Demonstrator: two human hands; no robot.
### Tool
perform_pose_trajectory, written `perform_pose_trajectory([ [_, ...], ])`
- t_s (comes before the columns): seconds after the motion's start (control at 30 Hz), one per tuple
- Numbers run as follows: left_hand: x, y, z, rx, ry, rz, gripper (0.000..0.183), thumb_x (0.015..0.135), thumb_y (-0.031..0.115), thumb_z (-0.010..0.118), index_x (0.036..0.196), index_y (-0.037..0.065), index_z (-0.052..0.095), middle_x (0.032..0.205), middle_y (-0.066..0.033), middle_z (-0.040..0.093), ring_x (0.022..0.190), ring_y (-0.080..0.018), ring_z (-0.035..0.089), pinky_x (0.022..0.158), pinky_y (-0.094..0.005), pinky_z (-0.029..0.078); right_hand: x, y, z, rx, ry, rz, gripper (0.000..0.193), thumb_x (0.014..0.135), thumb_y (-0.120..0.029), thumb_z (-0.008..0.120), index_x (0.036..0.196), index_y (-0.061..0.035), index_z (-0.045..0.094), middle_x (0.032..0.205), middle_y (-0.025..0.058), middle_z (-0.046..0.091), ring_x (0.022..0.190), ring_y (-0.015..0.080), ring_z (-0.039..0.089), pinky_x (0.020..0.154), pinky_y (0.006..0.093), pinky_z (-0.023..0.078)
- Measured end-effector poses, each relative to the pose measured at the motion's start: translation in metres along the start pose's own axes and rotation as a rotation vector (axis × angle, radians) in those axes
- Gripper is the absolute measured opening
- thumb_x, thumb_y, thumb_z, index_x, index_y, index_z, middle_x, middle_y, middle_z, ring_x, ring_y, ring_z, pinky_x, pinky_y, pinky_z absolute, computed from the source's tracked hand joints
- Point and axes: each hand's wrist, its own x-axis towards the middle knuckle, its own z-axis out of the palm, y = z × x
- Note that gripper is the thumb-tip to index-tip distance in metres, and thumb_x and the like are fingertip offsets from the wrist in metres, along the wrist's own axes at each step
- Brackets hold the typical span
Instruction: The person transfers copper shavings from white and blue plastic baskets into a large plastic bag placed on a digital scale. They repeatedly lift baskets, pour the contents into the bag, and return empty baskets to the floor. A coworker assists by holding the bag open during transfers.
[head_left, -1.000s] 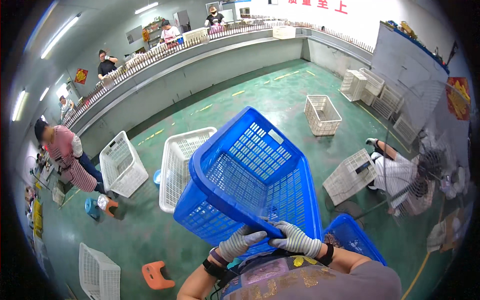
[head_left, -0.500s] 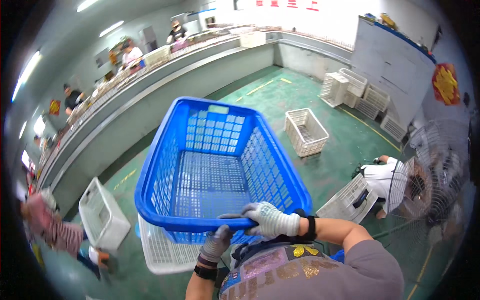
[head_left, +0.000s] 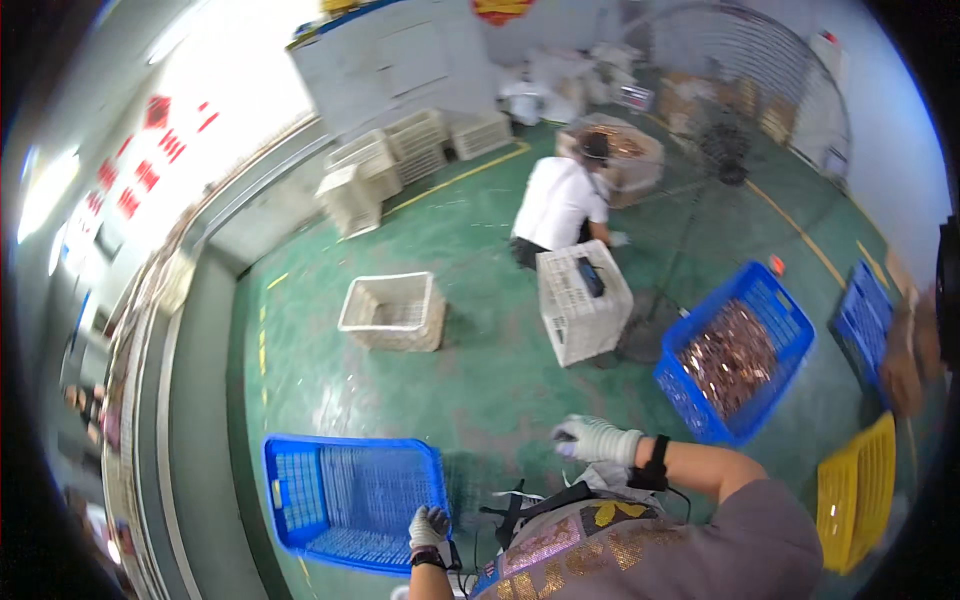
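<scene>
At lower left is a large blue plastic basket (head_left: 350, 445) with slatted walls; I see nothing inside it. My left hand (head_left: 428, 526), in a grey-white glove, closes on its right rim. Whether the basket rests on the floor or hangs from that hand I cannot tell. My right hand (head_left: 597, 440), gloved too, is held out in front of my body, away from the basket. Its fingers are loosely bent and apart, with nothing visible in them. To its right stands another blue basket (head_left: 690, 405), partly filled with shiny copper-brown pieces (head_left: 735, 355).
A white crate (head_left: 395, 325) stands ahead on the green floor. A person in a white shirt (head_left: 562, 205) crouches behind an upended white crate (head_left: 580, 310). A large fan (head_left: 725, 150) is beyond. A yellow basket (head_left: 855, 495) sits at right; several white crates (head_left: 385, 160) line the far wall.
My view has turned to the right. The blue basket, held before me in both hands, is now lower at my left side. My right hand has let go; my left still grips it.
</scene>
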Motion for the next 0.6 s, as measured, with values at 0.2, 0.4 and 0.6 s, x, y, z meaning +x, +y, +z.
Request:
perform_pose_trajectory([
  [0.2,0.051,0.001,0.028,0.504,-0.067,-0.343,0.029,0.089,0.027,0.051,0.096,0.002,0.061,0.085,-0.0135,0.067,0.070,-0.0309,0.064,0.065,-0.0439,0.054,-0.121,0.031,0.074,0.181,0.127,0.535,0.039,0.087,-0.036,0.059,0.113,-0.0082,0.065,0.111,0.0176,0.066,0.102,0.0348,0.061,0.089,0.0413,0.048],
  [0.4,0.052,-0.021,0.065,0.826,-0.201,-0.345,0.018,0.092,0.020,0.048,0.102,0.008,0.057,0.094,-0.0143,0.067,0.077,-0.0309,0.066,0.070,-0.0482,0.056,-0.271,0.101,0.174,0.205,0.257,1.046,0.046,0.085,-0.038,0.055,0.113,-0.0027,0.066,0.109,0.0211,0.066,0.105,0.0387,0.061,0.092,0.0428,0.047],
  [0.6,0.005,-0.036,0.097,1.508,-0.894,0.187,0.029,0.082,0.028,0.061,0.102,0.007,0.064,0.097,-0.0153,0.069,0.087,-0.0336,0.066,0.075,-0.0438,0.055,-0.444,0.165,0.315,-0.303,-0.165,1.112,0.025,0.084,-0.018,0.056,0.101,-0.0061,0.070,0.099,0.0181,0.069,0.096,0.0345,0.066,0.082,0.0416,0.053],
])
